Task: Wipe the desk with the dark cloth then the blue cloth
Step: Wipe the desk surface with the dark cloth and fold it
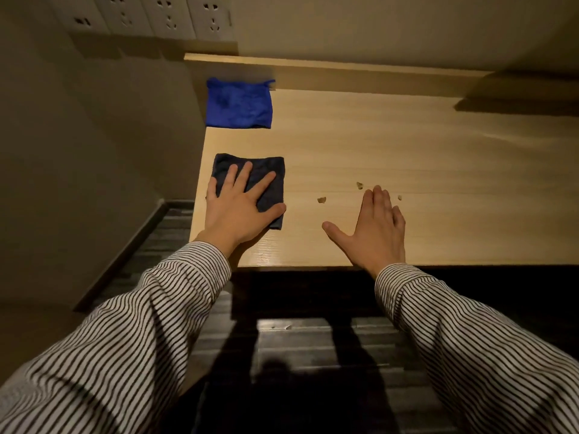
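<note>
A folded dark cloth lies near the left edge of the light wooden desk. My left hand rests flat on top of it, fingers spread, thumb at the cloth's right edge. A folded blue cloth lies farther back at the desk's left rear corner, untouched. My right hand lies flat and open on the bare desk near the front edge, holding nothing. Small brown crumbs sit on the desk just beyond and beside my right fingertips.
A raised wooden ledge runs along the desk's back. Wall sockets sit above the rear left. Left of the desk is a wall and dark striped floor. The desk's front edge is just below my wrists.
</note>
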`<state>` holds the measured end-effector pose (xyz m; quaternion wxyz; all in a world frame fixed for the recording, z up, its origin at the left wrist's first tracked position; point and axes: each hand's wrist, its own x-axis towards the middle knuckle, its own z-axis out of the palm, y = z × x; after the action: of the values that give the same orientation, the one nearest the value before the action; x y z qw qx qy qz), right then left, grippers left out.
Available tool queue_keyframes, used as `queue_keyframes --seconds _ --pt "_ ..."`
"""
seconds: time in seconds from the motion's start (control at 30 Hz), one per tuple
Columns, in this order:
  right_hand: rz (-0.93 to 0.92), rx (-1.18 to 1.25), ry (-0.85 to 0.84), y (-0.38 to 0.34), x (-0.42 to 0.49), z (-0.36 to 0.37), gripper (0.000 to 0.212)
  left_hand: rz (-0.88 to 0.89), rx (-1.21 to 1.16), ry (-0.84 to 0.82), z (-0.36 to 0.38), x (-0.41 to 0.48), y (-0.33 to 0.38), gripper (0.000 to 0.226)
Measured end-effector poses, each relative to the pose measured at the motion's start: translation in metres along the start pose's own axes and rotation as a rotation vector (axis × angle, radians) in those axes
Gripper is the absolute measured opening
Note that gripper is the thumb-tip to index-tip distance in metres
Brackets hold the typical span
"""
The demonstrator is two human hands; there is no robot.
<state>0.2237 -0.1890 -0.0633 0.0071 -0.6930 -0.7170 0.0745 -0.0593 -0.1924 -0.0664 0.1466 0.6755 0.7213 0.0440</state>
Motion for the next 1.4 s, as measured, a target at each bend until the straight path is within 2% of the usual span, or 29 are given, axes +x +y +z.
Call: queue_keyframes --seconds 0.57,0.8,0.9,0.97,1.03,1.07,1.13,1.2,1.23,1.33,1.4 --pt "-0.055 0.005 -0.042 0.005 -0.001 -0.002 0.129 -0.17 -0.022 0.055 0.033 -0.087 0.043 0.078" --pt "-0.085 0.079 -0.033 0.01 0.002 -0.001 0.124 -0.206 0.029 0.072 0.047 -0.086 0.065 0.078" --pt "-0.092 0.163 -0.024 0.013 0.002 -0.005 0.111 -0.166 0.042 0.046 0.049 -0.087 0.074 0.082" --pt "-0.184 0.27 0.062 0.012 -0.004 -0.01 0.087 -0.166 -0.027 -0.013 0.046 -0.086 0.076 0.086" --pt "-0.404 0.378 0.129 0.001 -0.013 -0.017 0.067 -0.16 -0.196 -0.087 0.034 -0.081 0.072 0.081" --pt "-0.538 0.406 0.121 -0.008 -0.016 -0.021 0.06 -0.151 -0.302 -0.083 0.026 -0.079 0.065 0.078" --pt "-0.766 0.418 0.061 -0.032 -0.019 -0.024 0.051 -0.149 -0.467 0.061 0.008 -0.078 0.047 0.077" --pt "-0.873 0.375 -0.026 -0.057 -0.02 -0.023 0.054 -0.173 -0.487 0.215 -0.009 -0.077 0.022 0.074" --pt "-0.884 0.315 -0.059 -0.068 -0.02 -0.02 0.061 -0.187 -0.451 0.237 -0.015 -0.075 0.009 0.071" --pt "-0.801 0.096 -0.158 -0.084 -0.02 -0.004 0.088 -0.214 -0.352 0.19 -0.024 -0.065 -0.021 0.069" --pt "-0.764 0.021 -0.146 -0.086 -0.023 0.008 0.098 -0.187 -0.305 0.18 -0.022 -0.058 -0.033 0.068"
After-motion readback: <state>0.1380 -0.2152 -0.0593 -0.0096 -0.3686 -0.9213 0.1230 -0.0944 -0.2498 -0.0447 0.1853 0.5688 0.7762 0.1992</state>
